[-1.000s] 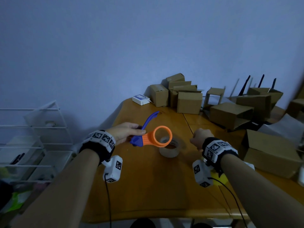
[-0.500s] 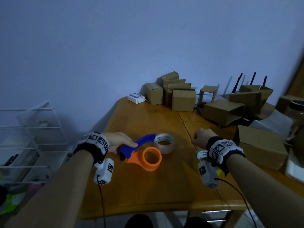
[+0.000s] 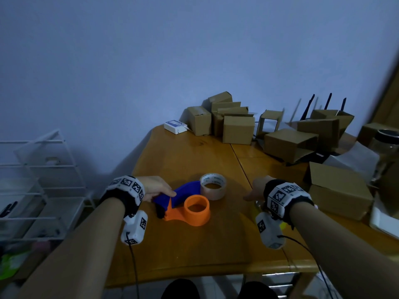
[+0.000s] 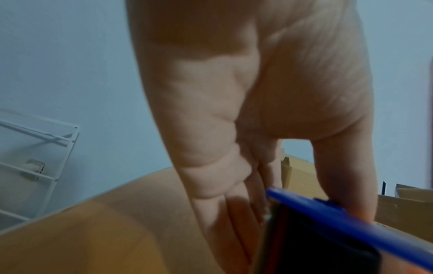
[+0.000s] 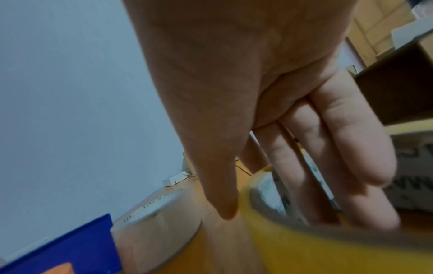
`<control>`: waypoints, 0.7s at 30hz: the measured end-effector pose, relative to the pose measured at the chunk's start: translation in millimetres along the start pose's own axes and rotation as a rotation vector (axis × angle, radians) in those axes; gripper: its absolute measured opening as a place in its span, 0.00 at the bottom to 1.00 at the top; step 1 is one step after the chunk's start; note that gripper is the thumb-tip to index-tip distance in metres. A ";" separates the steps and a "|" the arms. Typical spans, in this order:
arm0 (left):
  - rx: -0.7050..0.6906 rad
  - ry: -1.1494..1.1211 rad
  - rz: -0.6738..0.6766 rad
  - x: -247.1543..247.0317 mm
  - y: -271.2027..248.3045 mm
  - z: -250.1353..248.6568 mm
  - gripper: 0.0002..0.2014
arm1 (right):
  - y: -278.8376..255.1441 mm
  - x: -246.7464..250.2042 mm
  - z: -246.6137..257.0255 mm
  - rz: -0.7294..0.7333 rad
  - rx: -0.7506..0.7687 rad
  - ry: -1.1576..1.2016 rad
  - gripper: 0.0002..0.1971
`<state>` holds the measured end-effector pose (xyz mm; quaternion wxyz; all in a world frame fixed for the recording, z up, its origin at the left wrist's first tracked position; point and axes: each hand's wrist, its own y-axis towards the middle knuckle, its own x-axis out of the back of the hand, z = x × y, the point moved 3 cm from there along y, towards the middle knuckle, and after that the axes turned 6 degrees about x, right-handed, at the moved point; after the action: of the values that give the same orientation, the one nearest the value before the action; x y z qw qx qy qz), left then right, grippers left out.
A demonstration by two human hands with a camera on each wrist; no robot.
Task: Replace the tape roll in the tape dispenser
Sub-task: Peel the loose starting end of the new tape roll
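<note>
The tape dispenser [image 3: 195, 209], with an orange spool and a blue handle [image 3: 183, 194], lies on the wooden table [image 3: 194, 255]. My left hand [image 3: 159, 188] grips the handle's end; the left wrist view shows a finger on top of the blue handle [image 4: 339, 216]. A beige tape roll [image 3: 213, 186] lies flat just behind the spool, touching the handle. My right hand [image 3: 253, 190] is to the right, over a yellow tape roll [image 5: 304, 241]. The thumb is on the roll's outer wall and the fingers [image 5: 328, 148] reach into its core. In the head view my wrist hides most of the yellow roll [image 3: 283, 225].
Several cardboard boxes [image 3: 237, 128] crowd the table's back and right side, one large box [image 3: 339, 190] close to my right wrist. A small white device [image 3: 174, 126] sits at the back. A white wire rack [image 3: 43, 180] stands left of the table, a glass jar [image 3: 386, 147] far right.
My left hand has lowered the dispenser from the air onto the table in front of the beige roll. My right hand has unfolded from a fist onto the yellow roll.
</note>
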<state>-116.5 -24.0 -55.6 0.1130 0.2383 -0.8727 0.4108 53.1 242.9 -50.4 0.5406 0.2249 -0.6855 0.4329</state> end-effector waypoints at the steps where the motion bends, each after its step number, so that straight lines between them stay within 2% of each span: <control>1: -0.004 0.001 0.000 0.4 0.4 -0.3 0.05 | -0.3 -2.3 2.5 0.012 0.007 -0.002 0.20; 3: -0.007 0.003 -0.021 1.8 0.4 -2.8 0.11 | 0.2 -5.2 5.5 0.008 0.007 0.000 0.15; 5: -0.019 0.026 -0.065 2.7 -2.0 -7.9 0.19 | -0.3 -5.4 7.3 -0.017 0.000 0.014 0.16; 7: -0.056 0.035 -0.120 2.7 -6.8 -16.3 0.23 | -0.8 -3.5 10.2 -0.042 0.006 0.045 0.14; 9: -0.120 0.044 -0.173 3.6 -9.8 -26.4 0.23 | -1.2 -0.2 14.5 -0.057 0.026 0.065 0.12; 13: -0.255 0.068 -0.270 4.5 -13.2 -46.3 0.20 | 0.9 9.5 23.9 -0.133 0.060 0.197 0.17; 17: -0.387 0.078 -0.278 -6.7 -21.9 -72.5 0.20 | -6.9 26.8 34.5 -0.263 0.151 0.360 0.13; 21: -0.476 0.049 -0.272 -19.7 -27.5 -94.2 0.18 | -17.8 44.6 47.4 -0.405 0.256 0.468 0.14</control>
<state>-85.4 39.8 14.9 0.2408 0.3100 -0.9017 0.1809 27.0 201.1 -4.4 0.7257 0.3173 -0.4242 0.4390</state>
